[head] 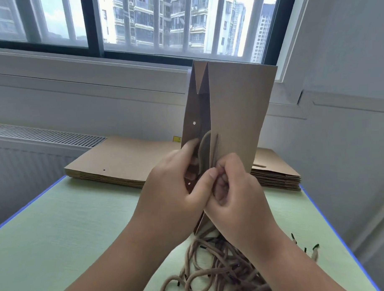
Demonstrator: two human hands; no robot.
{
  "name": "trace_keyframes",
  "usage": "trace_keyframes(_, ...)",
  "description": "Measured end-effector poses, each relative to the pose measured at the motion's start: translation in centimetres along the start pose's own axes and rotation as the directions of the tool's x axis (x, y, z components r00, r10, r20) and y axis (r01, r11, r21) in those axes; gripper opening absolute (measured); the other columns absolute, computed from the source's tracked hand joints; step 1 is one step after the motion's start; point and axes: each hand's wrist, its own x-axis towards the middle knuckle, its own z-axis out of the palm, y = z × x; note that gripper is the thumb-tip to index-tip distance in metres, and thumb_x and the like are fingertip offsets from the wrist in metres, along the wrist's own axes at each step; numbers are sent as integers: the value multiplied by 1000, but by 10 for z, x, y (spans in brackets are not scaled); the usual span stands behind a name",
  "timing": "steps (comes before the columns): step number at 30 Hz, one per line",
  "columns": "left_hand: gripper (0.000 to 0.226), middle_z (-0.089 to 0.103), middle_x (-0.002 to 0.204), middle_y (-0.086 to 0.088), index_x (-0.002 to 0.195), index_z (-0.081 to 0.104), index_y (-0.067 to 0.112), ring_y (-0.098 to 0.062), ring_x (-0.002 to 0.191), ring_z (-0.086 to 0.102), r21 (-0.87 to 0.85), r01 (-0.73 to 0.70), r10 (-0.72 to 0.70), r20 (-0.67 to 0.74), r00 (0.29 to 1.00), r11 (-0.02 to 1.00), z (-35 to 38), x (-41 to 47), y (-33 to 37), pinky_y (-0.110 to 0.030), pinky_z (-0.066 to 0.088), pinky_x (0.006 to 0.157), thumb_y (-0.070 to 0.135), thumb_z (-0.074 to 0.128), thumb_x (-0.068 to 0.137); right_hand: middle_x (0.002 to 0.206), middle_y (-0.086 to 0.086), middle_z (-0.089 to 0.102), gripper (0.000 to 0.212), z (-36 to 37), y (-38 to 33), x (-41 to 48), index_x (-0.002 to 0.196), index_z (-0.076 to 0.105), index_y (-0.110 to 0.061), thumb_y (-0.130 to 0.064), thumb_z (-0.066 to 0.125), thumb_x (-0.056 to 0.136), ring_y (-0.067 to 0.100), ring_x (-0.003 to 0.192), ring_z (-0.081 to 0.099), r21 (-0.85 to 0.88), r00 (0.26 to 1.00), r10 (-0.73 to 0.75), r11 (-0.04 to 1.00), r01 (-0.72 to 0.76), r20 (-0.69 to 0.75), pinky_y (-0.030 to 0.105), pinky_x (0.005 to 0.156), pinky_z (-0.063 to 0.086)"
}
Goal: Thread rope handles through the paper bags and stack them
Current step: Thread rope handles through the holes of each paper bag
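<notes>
I hold a brown paper bag upright above the table, its open edge turned toward me. My left hand grips the left panel, fingers inside and thumb across the front. My right hand pinches the right panel's edge, fingers curled tight. A beige rope handle loops inside the bag just above my hands. Punched holes show in the left panel. A tangle of loose beige ropes with black tips lies on the table under my wrists.
A flat stack of brown bags lies at the far end of the pale green table, continuing to the right behind the held bag. A radiator grille and window sill lie beyond. The table's blue edges run left and right.
</notes>
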Motion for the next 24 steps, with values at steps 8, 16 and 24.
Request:
trace_keyframes(8,16,55,77,12,83,62,23,-10,70,56,55,-121,119,35,992,991,5,-4,4,-24,41,60,19,53,96,56,-9,39,37,2,4,-1,82,36,-31,-8,66,84,12,49,39,8,999,36,999,-37,30,16,46,28)
trace_keyframes(16,13,59,69,4,79,66,21,-17,66,57,13,-3,2,65,998,1000,2,-1,-5,-40,46,61,18,53,83,73,-7,53,36,-9,9,3,99,48,-29,-8,71,82,20,62,52,102,980,-43,995,23,195,35,56,47)
trace_keyframes(24,16,61,78,4,83,70,20,-18,73,59,-55,62,-57,85,995,997,4,0,-14,-44,51,67,16,54,82,80,-8,61,25,-14,16,5,103,56,-24,-8,64,85,19,66,57,202,974,-2,978,-46,228,23,60,48)
